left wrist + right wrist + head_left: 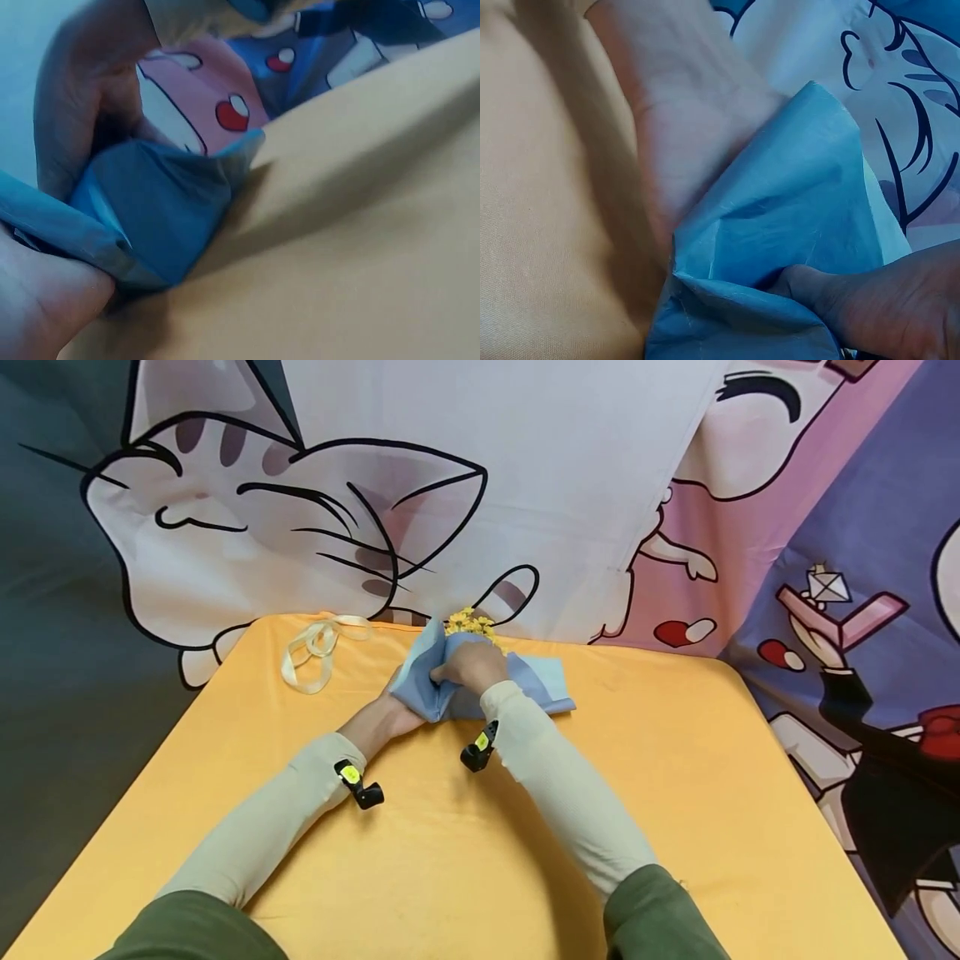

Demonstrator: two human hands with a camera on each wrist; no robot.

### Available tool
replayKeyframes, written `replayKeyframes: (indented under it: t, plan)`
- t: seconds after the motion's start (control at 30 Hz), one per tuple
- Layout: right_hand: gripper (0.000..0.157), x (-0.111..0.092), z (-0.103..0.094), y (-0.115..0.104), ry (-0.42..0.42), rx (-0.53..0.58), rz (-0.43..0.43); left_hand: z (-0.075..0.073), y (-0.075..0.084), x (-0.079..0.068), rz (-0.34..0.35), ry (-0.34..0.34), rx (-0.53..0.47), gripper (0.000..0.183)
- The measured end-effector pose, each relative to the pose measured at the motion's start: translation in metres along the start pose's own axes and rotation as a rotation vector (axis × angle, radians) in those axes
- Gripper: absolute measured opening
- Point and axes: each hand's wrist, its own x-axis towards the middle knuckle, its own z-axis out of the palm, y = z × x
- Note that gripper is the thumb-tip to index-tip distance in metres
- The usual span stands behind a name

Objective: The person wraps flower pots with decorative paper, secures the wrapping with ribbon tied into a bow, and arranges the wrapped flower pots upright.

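Note:
Blue wrapping paper (pixel 422 675) lies folded round a bunch of yellow flowers (pixel 465 622) near the table's back edge. My left hand (pixel 397 714) holds the left end of the paper from below, its fingers hidden behind the sheet. In the left wrist view that hand's thumb side (pixel 49 292) is against the paper's edge. From above, my right hand (pixel 476 667) pinches a fold of the paper, and its thumb (pixel 806 285) reaches into the fold in the right wrist view. The paper's loose right end (pixel 543 678) spreads flat past the right wrist.
A cream ribbon (pixel 321 643) lies loosely looped at the table's back left. The table has a yellow cloth (pixel 420 860). Behind it hangs a cartoon-printed backdrop (pixel 570 510), close to the back edge. Each wrist carries a small black camera (pixel 480 747).

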Motion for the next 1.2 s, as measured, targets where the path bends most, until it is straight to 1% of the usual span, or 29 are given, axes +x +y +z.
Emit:
replayKeyframes:
  t: [0.1,0.17,0.2,0.23,0.27,0.33,0.4,0.43,0.47,0.5,0.53,0.6,0.67,0.73,0.77,0.83,0.9,1.0,1.1,1.2]
  plan:
    - [0.066,0.004,0.002,-0.001,0.008,-0.020,-0.009,0.003,0.002,-0.003,0.013,-0.004,-0.001,0.045]
    - [0.065,0.009,0.004,-0.001,0.011,-0.034,-0.022,0.004,0.003,-0.004,0.016,0.004,0.010,0.048]
    - [0.067,0.012,0.005,-0.001,0.005,-0.038,-0.021,0.004,0.003,-0.003,0.016,-0.002,0.015,0.052]
    - [0.071,0.030,0.012,0.004,0.005,-0.029,-0.028,0.004,0.004,-0.003,0.017,-0.005,0.023,0.055]
    - [0.072,0.033,0.011,0.004,-0.019,-0.033,-0.026,0.004,0.004,-0.003,0.014,-0.010,0.030,0.058]
    - [0.075,0.037,0.006,0.004,-0.095,-0.032,-0.008,0.003,0.003,-0.003,0.009,-0.011,0.033,0.063]
    - [0.083,0.038,-0.003,0.002,-0.192,-0.023,0.025,0.004,0.003,-0.001,0.014,-0.018,0.051,0.066]
    - [0.088,0.038,-0.007,0.001,-0.239,-0.023,0.039,0.004,0.003,-0.001,0.013,-0.011,0.051,0.067]
    - [0.090,0.022,-0.020,-0.005,-0.300,-0.016,0.067,0.004,0.003,-0.001,0.013,-0.003,0.053,0.067]
    - [0.096,0.020,-0.025,-0.007,-0.333,-0.003,0.084,0.004,0.003,0.000,0.020,0.008,0.063,0.068]
    - [0.103,0.020,-0.029,-0.006,-0.356,0.025,0.101,0.004,0.003,0.000,0.027,0.014,0.068,0.065]
    - [0.105,0.021,-0.034,-0.005,-0.391,0.133,0.132,0.002,0.002,0.000,0.024,0.031,0.075,0.063]
    - [0.100,0.023,-0.038,-0.001,-0.440,0.264,0.157,0.001,0.002,-0.001,0.020,0.044,0.081,0.062]
    - [0.092,0.029,-0.040,0.004,-0.495,0.362,0.168,0.000,0.002,-0.003,0.015,0.051,0.088,0.062]
    - [0.087,0.030,-0.041,0.005,-0.526,0.392,0.172,0.001,0.002,-0.004,0.011,0.051,0.093,0.066]
    - [0.082,0.033,-0.044,0.007,-0.587,0.372,0.158,0.002,0.002,-0.004,0.015,0.048,0.117,0.071]
    - [0.081,0.036,-0.045,0.009,-0.603,0.326,0.146,0.004,0.002,-0.004,0.024,0.048,0.145,0.072]
    - [0.087,0.037,-0.046,0.012,-0.574,0.270,0.147,0.009,0.003,-0.003,0.039,0.062,0.187,0.072]
    - [0.098,0.035,-0.047,0.014,-0.536,0.309,0.193,0.015,0.004,0.000,0.068,0.097,0.250,0.068]
    - [0.110,0.029,-0.048,0.015,-0.430,0.275,0.230,0.025,0.003,0.003,0.102,0.148,0.351,0.066]
